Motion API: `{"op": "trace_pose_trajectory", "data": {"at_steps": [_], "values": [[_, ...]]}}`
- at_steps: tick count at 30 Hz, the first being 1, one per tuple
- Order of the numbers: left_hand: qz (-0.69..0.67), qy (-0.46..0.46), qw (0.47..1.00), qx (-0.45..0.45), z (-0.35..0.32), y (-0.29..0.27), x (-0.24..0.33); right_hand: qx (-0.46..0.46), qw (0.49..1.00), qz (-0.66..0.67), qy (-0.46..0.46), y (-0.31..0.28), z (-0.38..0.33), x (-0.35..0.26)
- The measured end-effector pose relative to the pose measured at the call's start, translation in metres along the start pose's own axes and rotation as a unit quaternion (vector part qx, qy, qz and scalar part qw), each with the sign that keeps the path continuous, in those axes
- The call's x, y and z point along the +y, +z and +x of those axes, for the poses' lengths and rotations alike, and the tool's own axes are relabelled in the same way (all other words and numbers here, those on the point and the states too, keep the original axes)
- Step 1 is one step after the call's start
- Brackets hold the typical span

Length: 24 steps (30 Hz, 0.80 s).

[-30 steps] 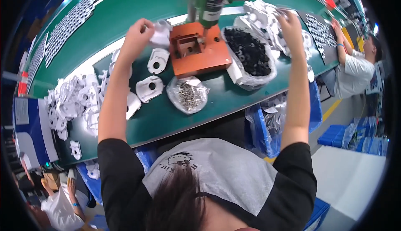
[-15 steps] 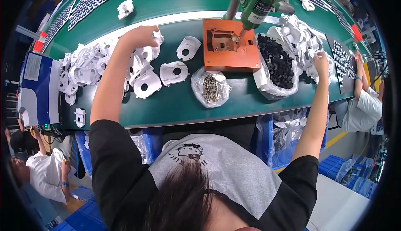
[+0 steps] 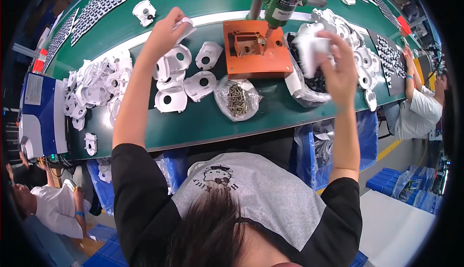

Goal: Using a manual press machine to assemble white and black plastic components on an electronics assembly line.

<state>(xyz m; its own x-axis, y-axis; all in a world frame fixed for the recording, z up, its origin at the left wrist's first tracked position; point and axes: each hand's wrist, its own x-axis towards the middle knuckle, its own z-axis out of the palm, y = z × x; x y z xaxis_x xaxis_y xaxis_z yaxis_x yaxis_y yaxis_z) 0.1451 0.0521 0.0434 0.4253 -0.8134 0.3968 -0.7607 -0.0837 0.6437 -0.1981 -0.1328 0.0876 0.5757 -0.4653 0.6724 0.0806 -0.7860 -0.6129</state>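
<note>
L hand (image 3: 163, 33): hovering over the tabletop (image 3: 203, 127), L of the block; grip pinching white pc. A (image 3: 187, 29) btw. thumb & fingers.
R hand (image 3: 340, 66): hovering R of the block, above the black pcs. (image 3: 315, 82); grip spreading round & pinching white pc. B (image 3: 307, 49), which is showing blurred, exact contact pts. unclear.
Orange block (image 3: 258, 66): sitting at ctr., hollow facing up; green press (image 3: 285, 1) standing over it.
Clear bag (image 3: 252, 110), w/ screws (image 3: 237, 99): resting just in front of the block.
Black pcs.: filling a 2nd bag, R of the block, partly hiding behind R hand & pc. B.
Loose pcs. (image 3: 209, 57), white, w/ round holes: lying btw. L hand & block.
L pile (image 3: 96, 91), white: heaping by a blue-white box (image 3: 44, 112).
R pile (image 3: 365, 62), white: heaping beyond R hand.
Dark sheet (image 3: 398, 87), w/ small pcs.: lying far R, co-worker's hand (image 3: 409, 53) hanging nr. it.
</note>
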Motion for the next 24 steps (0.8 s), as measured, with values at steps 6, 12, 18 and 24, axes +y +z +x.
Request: {"op": "trace_pose_trajectory", "data": {"at_steps": [6, 12, 18, 24], "values": [[-0.083, -0.021, 0.989, 0.124, -0.002, 0.038, 0.081, 0.005, 0.986, 0.161, 0.048, 0.062, -0.004, -0.023], [-0.418, -0.008, 0.892, 0.173, -0.038, 0.074, 0.145, 0.060, 0.948, 0.253, 0.181, 0.087, -0.011, -0.046], [-0.388, 0.067, 0.898, 0.197, -0.048, 0.096, 0.149, 0.043, 0.969, 0.138, 0.203, 0.090, -0.010, -0.047], [-0.448, -0.051, 0.884, 0.126, -0.048, 0.098, 0.144, -0.013, 0.983, 0.045, 0.175, 0.089, -0.017, -0.035]]}}
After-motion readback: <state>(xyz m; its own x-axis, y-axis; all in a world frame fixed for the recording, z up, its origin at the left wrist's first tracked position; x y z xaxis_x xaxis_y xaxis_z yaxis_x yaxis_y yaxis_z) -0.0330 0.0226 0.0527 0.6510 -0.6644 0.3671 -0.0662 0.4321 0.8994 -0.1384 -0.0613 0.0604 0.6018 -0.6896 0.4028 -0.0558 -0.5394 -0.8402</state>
